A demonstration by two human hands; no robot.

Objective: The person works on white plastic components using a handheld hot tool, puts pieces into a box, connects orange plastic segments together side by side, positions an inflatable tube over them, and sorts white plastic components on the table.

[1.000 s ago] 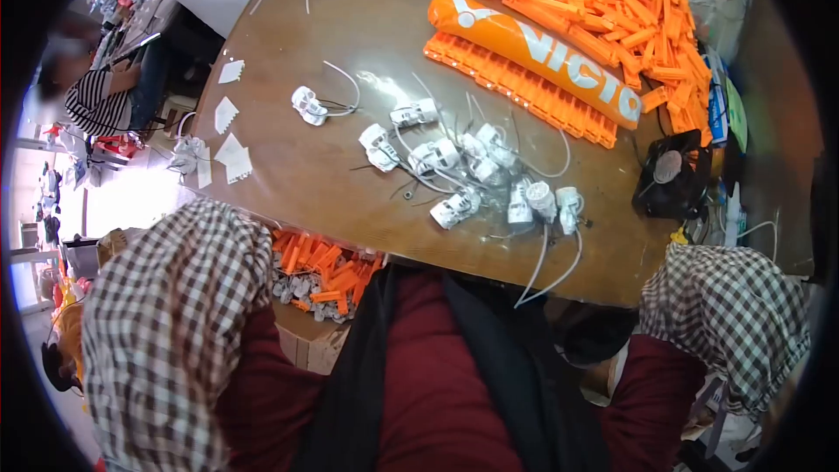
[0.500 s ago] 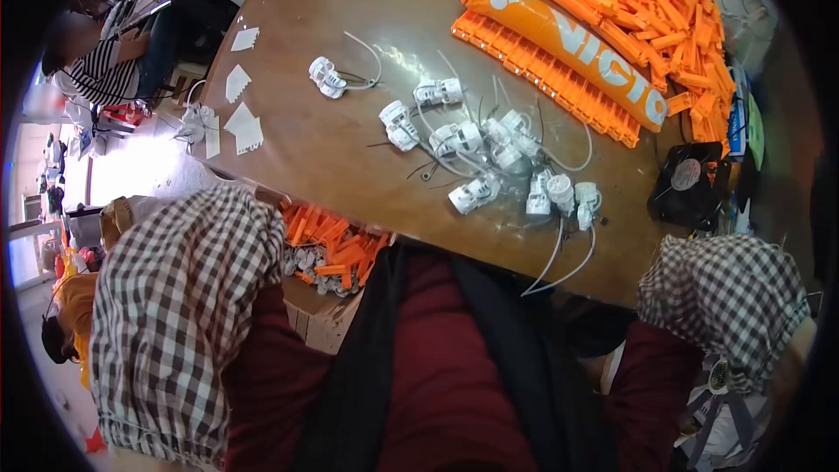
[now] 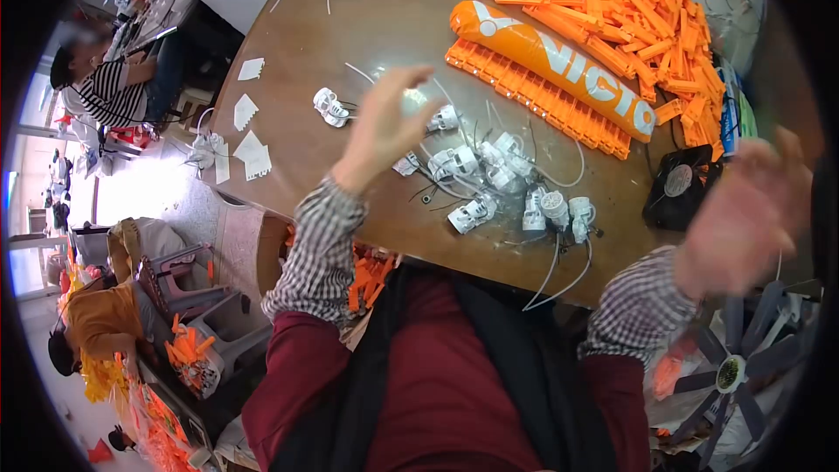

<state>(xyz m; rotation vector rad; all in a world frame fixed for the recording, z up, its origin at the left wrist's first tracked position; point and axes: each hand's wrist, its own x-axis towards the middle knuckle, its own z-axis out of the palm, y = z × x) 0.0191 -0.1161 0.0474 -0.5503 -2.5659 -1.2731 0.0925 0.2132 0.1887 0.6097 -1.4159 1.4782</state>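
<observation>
My left hand hovers over the brown table, fingers apart and nothing held, partly covering some small white parts with wires. More white parts lie clustered to its right, and a single one lies to its left. My right hand is raised beyond the table's right edge, near the black fan; it is blurred, with its fingers spread and nothing seen in it. An orange padded roll with white letters rests beside a row of orange pieces.
A large pile of orange pieces covers the table's far right. Torn paper pieces lie at the left. A larger fan stands low at the right. Two people sit at the left, one in a striped shirt.
Both hands have come into view. My left hand has moved up over the table and the right one up beside it. The camera view has shifted slightly.
</observation>
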